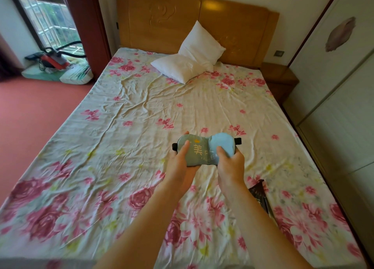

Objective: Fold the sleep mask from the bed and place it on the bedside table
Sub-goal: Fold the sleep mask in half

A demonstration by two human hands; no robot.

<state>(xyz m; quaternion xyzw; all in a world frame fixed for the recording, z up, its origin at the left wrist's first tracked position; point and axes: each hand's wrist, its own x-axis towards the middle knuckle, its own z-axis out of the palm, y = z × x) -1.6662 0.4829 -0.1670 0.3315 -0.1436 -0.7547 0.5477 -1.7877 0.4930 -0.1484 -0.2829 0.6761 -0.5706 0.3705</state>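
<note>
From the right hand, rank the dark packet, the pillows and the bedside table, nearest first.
Measured from the right hand:
1. Dark packet, on the sheet just below the hand.
2. Pillows, at the headboard.
3. Bedside table, far right corner, a little beyond the pillows.

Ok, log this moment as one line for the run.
stage: folding begun | sleep mask: held above bed | left hand and right hand: gripping ends | bedside table: mask not placed

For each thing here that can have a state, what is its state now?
sleep mask: unfolded, held above the bed
left hand: gripping the mask's left end
right hand: gripping the mask's right end
pillows: one lying flat, one propped against the headboard
bed sheet: spread, wrinkled
</note>
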